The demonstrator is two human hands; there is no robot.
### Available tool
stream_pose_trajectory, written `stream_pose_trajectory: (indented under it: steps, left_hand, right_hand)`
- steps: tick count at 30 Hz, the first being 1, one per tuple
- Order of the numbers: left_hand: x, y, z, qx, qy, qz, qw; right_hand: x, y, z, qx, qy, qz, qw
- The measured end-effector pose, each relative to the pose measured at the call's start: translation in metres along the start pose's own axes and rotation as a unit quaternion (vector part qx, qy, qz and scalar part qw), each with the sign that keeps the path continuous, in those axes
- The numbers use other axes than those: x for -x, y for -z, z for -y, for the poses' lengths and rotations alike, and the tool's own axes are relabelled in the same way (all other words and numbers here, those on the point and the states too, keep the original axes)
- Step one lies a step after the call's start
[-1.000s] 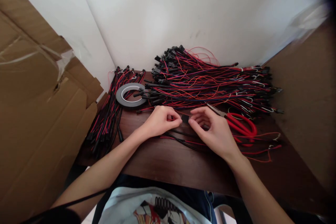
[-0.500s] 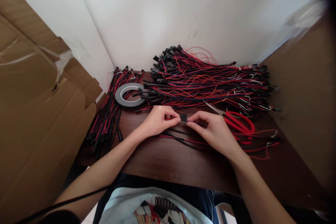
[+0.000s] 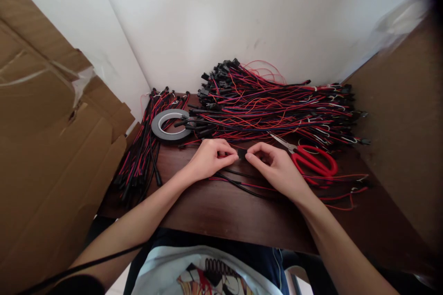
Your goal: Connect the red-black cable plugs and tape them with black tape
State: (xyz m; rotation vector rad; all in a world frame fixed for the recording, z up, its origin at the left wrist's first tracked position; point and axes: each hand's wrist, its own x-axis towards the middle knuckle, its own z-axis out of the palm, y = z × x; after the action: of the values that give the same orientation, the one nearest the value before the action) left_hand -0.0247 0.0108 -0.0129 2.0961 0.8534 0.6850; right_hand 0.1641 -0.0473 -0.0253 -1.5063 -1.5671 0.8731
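Note:
A small dark piece of black tape stretches between my two hands, above the brown table. My left hand is closed, thumb and forefinger pinching the piece's left edge. On the opposite edge, the fingertips of my right hand are pinched together. Whether a wire runs inside the piece is hidden by the fingers. Beneath my hands lie several loose red and black cables. Red-handled scissors rest just beyond my right hand, blades pointing up and left. A roll of tape lies beyond my left hand.
A large heap of red and black cables with connectors lies along the wall. A smaller bundle is at the left. Cardboard stands at the left side, and a brown panel at the right. The table's front edge is near my body.
My right fingertips have shifted slightly up, from the lower right corner of the black piece to its right edge. My left hand stays in place.

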Motion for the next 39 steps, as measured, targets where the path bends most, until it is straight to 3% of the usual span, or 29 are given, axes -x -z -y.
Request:
stream_pose_trajectory:
  steps: [26,32,39]
  left_hand:
    - [-0.0009,-0.0013,-0.0007,0.001,0.017,-0.013,1.0]
    - [-0.0006,-0.0019,-0.0001,0.002,0.021,-0.015,1.0]
    - [-0.0006,-0.002,-0.0011,0.003,0.028,-0.02,0.999]
  right_hand:
    - [-0.0009,-0.0014,-0.0027,0.063,0.119,-0.051,0.99]
    - [0.0006,-0.0015,-0.0015,0.083,0.123,-0.056,0.987]
    - [0.0019,0.0007,-0.0032,0.047,0.075,-0.079,0.993]
